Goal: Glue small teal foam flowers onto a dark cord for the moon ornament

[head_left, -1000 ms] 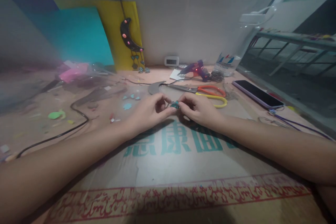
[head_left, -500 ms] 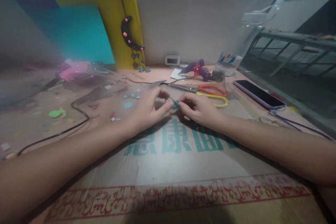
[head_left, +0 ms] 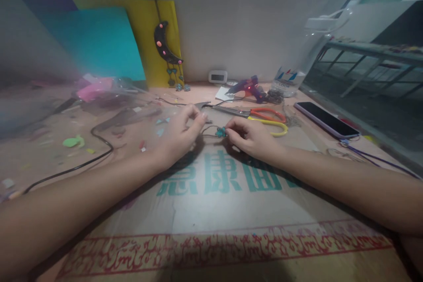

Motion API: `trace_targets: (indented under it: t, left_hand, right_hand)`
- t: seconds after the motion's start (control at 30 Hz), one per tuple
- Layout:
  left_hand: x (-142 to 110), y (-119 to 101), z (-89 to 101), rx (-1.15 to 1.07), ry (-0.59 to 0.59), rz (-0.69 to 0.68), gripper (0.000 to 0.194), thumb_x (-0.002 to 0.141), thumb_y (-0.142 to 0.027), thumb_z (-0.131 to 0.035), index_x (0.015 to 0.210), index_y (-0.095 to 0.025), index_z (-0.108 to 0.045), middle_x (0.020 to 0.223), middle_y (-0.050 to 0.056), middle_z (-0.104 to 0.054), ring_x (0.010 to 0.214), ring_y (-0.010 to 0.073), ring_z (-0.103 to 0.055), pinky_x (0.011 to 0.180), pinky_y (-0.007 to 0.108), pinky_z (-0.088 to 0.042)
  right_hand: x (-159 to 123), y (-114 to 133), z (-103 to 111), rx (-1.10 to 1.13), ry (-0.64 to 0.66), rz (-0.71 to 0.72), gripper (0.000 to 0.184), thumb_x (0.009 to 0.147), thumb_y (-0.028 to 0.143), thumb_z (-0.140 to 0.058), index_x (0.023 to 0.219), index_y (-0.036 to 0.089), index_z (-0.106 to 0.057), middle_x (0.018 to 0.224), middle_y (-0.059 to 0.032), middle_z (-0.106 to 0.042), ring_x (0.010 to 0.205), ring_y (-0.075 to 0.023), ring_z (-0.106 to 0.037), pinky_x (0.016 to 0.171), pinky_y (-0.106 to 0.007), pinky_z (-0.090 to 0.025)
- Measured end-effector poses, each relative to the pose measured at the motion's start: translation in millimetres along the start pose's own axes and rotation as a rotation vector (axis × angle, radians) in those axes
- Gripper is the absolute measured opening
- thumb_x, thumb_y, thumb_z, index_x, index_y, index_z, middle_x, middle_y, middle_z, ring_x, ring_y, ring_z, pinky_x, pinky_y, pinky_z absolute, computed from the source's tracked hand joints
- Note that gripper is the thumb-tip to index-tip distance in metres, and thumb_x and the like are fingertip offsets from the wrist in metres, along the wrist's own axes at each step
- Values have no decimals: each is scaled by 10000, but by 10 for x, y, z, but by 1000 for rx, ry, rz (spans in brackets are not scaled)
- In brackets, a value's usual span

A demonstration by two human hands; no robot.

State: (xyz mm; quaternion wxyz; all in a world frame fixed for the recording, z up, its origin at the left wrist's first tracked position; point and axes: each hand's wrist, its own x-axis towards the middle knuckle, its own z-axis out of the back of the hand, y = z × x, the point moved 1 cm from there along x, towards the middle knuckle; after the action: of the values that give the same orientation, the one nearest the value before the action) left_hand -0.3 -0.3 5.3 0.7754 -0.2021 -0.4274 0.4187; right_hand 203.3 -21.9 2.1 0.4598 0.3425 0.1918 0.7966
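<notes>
Nearest, a printed cardboard sheet [head_left: 211, 211] is spread over the bench [head_left: 198, 92]. Beyond its green lettering, a teal flower charm [head_left: 220, 131] is held between the hands, at the fingertips of the right hand [head_left: 253, 138], by which it is pinched at its right edge. No long axis can be made out in the small, rounded charm; its thin cord [head_left: 209, 127] is run out sideways in a slack loop toward the left hand [head_left: 185, 130]. The left thumb and finger are brought close together, set apart from the charm; whether the cord is gripped by them cannot be told.

Half a second earlier, the left fingertips were placed right beside the charm; now they have been drawn away leftward and the loop is exposed, while the right pinch is unchanged.

Farther back, scissors [head_left: 244, 113] are laid behind the hands, with a glue gun [head_left: 245, 86] beyond.
</notes>
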Motion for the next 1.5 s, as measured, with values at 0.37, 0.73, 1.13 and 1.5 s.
trace_targets:
  t: [0.37,0.73,1.13,1.5]
  left_hand:
    - [45,38,-67,-112,163,39,317,940,-391,-474,1123,-179,-622,1091,68,-701,1019,202,-636,915,333,-481]
    - [16,-11,-94,97,248,-54,207,871,-341,-523,804,-187,-645,837,20,-705,814,192,-630,806,320,-467]
    - [-27,-11,-100,229,206,-214,184,872,-308,-538,742,-192,-597,769,22,-669,814,204,-601,799,345,-402]
    - [-5,-35,-97,149,242,-99,200,870,-319,-533,742,-189,-615,779,16,-688,779,188,-605,779,314,-417]
  right_hand:
    - [-3,10,4,7,4,-15,119,892,248,-503,806,185,-556,613,18,-609,544,-112,-523,554,-240,-382]
    - [-13,15,11,8,11,-2,181,919,278,-494,791,177,-573,613,14,-605,561,-111,-524,556,-236,-378]
    - [11,12,-7,180,95,-84,208,863,369,-587,908,167,-587,688,-6,-637,590,-128,-584,529,-236,-416]
    - [5,10,-12,238,115,-125,135,880,308,-542,855,176,-558,615,28,-592,498,-97,-517,481,-220,-396]
